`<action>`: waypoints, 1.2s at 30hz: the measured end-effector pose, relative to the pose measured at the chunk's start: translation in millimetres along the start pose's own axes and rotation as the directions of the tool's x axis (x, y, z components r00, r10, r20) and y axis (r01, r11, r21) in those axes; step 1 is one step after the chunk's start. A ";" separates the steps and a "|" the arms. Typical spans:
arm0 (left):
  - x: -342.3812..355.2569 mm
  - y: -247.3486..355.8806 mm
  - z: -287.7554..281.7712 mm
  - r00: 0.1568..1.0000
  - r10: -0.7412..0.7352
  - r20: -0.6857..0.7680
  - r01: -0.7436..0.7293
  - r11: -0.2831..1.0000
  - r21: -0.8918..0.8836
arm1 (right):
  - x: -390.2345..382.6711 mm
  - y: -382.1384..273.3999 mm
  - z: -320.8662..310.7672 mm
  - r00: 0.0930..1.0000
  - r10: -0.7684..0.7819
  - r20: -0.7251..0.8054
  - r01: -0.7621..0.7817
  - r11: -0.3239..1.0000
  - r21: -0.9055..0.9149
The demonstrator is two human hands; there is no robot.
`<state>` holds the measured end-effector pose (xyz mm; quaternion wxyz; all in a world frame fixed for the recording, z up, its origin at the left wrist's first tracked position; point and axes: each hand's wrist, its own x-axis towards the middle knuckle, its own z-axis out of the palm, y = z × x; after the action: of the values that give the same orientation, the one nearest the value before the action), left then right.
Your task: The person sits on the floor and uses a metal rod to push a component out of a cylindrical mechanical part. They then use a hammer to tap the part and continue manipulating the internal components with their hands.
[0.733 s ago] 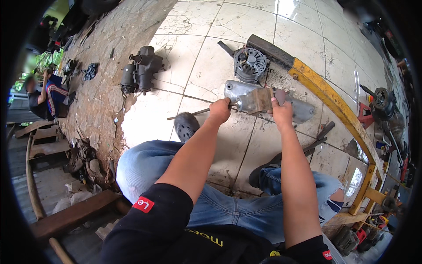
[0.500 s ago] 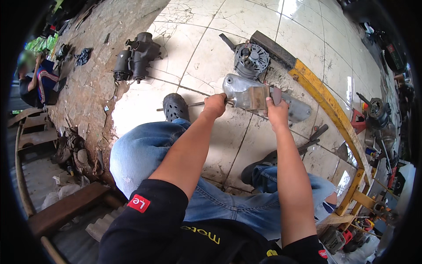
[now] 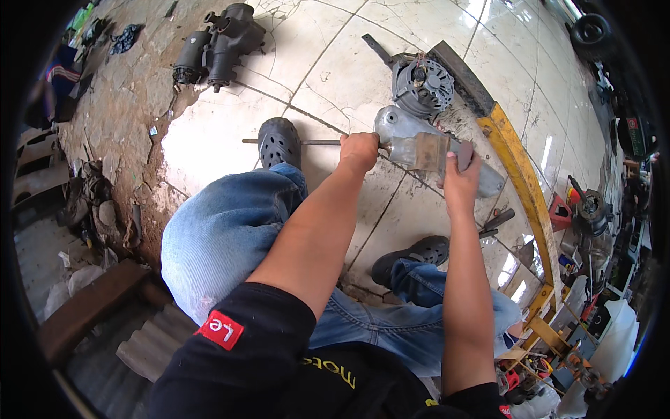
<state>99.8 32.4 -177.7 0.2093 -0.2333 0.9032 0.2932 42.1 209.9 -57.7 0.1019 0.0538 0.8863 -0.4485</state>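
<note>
My left hand (image 3: 359,151) is closed round a thin metal rod (image 3: 321,142) that sticks out to the left past my shoe. At the rod's right end is a metal piece (image 3: 431,152), silver near the rod and tan-brown in its boxy part. My right hand (image 3: 460,183) grips a small reddish-brown flat piece (image 3: 465,155), like folded sandpaper, at the boxy part's right end. Its thumb lies on the flat piece; some fingers are hidden underneath. Below both, a long silver metal bracket (image 3: 493,183) with rounded ends rests on the tiles.
An alternator (image 3: 422,85) sits just beyond the bracket. Across the right curves a yellow metal bar (image 3: 525,174). A dark cylindrical machine part (image 3: 222,45) stands at the far left. A dark bar-shaped tool (image 3: 499,218) lies near my right shoe (image 3: 412,260). Tools and parts clutter the right edge.
The whole view has shifted, so the floor things and both hands appear farther right. Both hands keep their holds on the rod and the flat piece.
</note>
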 end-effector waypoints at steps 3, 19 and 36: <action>1.0 1.8 -1.2 1.000 -0.023 0.003 0.023 1.000 -0.012 | -0.2 13.2 -3.2 0.972 -0.232 -0.044 0.221 0.960 -0.174; -3.0 1.8 -12.0 0.993 -0.082 0.090 0.092 0.990 -0.107 | -6.6 21.5 45.0 0.624 -0.302 0.721 0.781 0.275 -0.561; 4.4 4.5 -16.1 0.991 -0.109 0.079 0.113 0.993 -0.038 | -14.0 2.0 82.4 0.761 -0.091 0.643 0.631 0.338 -0.698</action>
<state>89.9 24.2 -166.1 0.2547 -0.2761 0.8738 0.3087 67.0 144.7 -103.7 0.2307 -0.3326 0.9109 0.0805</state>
